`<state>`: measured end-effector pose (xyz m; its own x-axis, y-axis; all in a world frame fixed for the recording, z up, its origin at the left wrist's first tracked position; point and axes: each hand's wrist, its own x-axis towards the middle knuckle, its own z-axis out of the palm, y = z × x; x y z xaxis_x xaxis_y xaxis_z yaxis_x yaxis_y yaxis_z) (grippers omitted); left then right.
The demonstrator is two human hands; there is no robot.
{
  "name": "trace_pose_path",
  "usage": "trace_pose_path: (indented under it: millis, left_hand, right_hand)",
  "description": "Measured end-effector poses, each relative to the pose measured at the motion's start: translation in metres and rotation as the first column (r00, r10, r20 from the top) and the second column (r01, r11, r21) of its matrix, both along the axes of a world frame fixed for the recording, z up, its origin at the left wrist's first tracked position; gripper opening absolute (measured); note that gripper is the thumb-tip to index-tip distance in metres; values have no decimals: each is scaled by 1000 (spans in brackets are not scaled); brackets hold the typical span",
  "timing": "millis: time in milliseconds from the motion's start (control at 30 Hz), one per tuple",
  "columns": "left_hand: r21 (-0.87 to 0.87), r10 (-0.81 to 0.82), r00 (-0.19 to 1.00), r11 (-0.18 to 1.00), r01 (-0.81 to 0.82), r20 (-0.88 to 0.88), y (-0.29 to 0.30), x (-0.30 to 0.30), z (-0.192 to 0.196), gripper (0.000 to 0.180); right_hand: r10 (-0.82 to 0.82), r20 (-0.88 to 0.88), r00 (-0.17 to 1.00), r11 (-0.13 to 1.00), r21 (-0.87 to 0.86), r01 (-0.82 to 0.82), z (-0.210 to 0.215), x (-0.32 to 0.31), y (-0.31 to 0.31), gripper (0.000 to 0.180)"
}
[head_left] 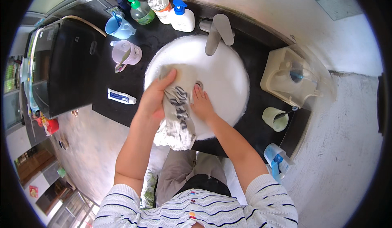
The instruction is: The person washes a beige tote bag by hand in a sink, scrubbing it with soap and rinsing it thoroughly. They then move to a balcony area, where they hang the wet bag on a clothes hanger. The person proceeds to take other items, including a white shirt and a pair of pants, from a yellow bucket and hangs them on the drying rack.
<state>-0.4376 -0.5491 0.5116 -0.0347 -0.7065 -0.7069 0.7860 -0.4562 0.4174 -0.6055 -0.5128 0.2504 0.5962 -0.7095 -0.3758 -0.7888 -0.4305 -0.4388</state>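
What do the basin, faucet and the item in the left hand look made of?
Basin: likely glazed ceramic, smooth bright white.
Faucet: probably metal, grey with a satin look; coated plastic not ruled out.
Held item: likely soft fabric, off-white, with dark print; it creases and bunches. Exact fibre unclear.

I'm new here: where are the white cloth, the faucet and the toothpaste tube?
White cloth (179, 105): head view, on its dark-printed middle.
Faucet (221, 31): head view, on its grey metal body.
Toothpaste tube (121, 97): head view, on the middle of its white-and-blue side.
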Motion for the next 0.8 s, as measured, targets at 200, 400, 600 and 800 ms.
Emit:
trace_pose_path:
  millis: [200, 400, 600, 800]
  left_hand:
    - [15, -53, 997, 998, 54, -51, -34, 15, -38, 32]
    - [52, -105, 985, 992, 113, -138, -60, 1, -90, 33]
    - [113, 27, 986, 994, -8, -165, -47, -8, -147, 31]
    - [24, 129, 956, 992, -127, -265, -59, -37, -177, 25]
  right_hand:
    - [47, -80, 996, 998, -31, -49, 17, 1, -3, 70]
    - [-180, 181, 967, 975, 162, 151, 50, -14, -35, 44]
    - [-524, 712, 467, 597, -84, 798, 149, -29, -143, 33]
    - [-355, 250, 901, 714, -549, 434, 173, 5, -214, 58]
